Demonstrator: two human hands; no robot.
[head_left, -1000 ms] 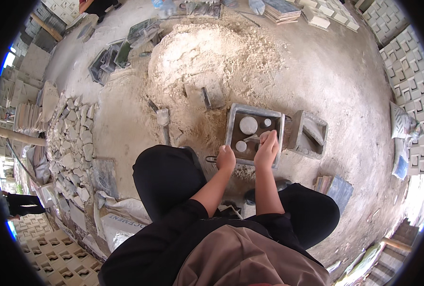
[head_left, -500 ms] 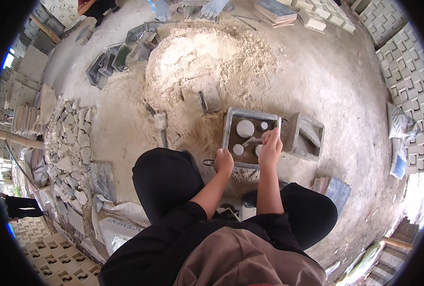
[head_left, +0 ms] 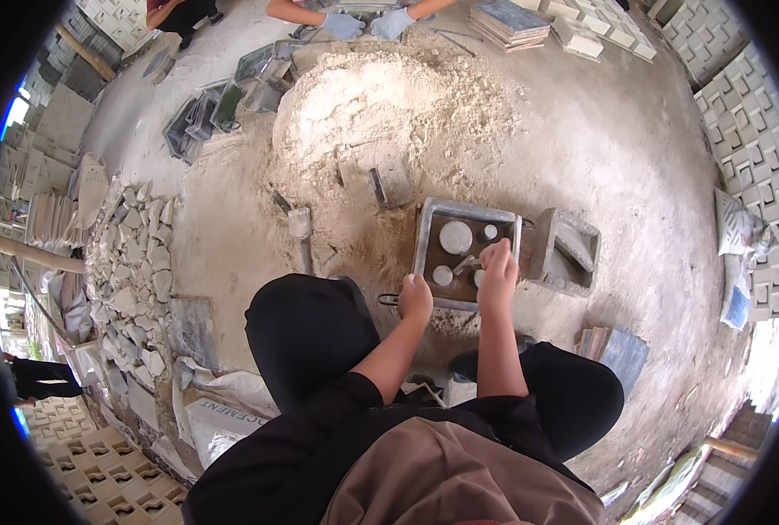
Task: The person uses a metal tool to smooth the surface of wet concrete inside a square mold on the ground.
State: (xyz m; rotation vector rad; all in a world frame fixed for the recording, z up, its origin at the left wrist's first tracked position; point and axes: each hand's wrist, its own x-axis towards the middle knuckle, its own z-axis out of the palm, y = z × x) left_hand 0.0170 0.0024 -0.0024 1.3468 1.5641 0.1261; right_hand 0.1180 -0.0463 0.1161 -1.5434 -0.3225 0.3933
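Note:
Between my knees stands a square metal mould box (head_left: 420, 236) with a grey rim, a dark brown inside and loop handles at its sides. Several round pale plugs (head_left: 456, 237) of different sizes stand up inside it. My left hand (head_left: 416, 297) is closed over the near left corner of the rim, beside a loop handle (head_left: 387, 299). Over the near right part of the box, my right hand (head_left: 498, 273) is closed; what it holds, if anything, is hidden. A short pale stick-like piece (head_left: 466, 262) shows just left of its fingers.
A grey trough (head_left: 540, 249) adjoins the box on the right. Beyond lies a heap of pale powder (head_left: 354, 105), with a flat-bladed tool (head_left: 391, 185) at its edge. A mallet-like tool (head_left: 300, 224) lies left. Across the heap, another person's gloved hands (head_left: 345, 26) work at a mould.
My right hand has shifted slightly over the box; my left stays on the rim. The other person's gloved hands and forearms have come further into view at the top.

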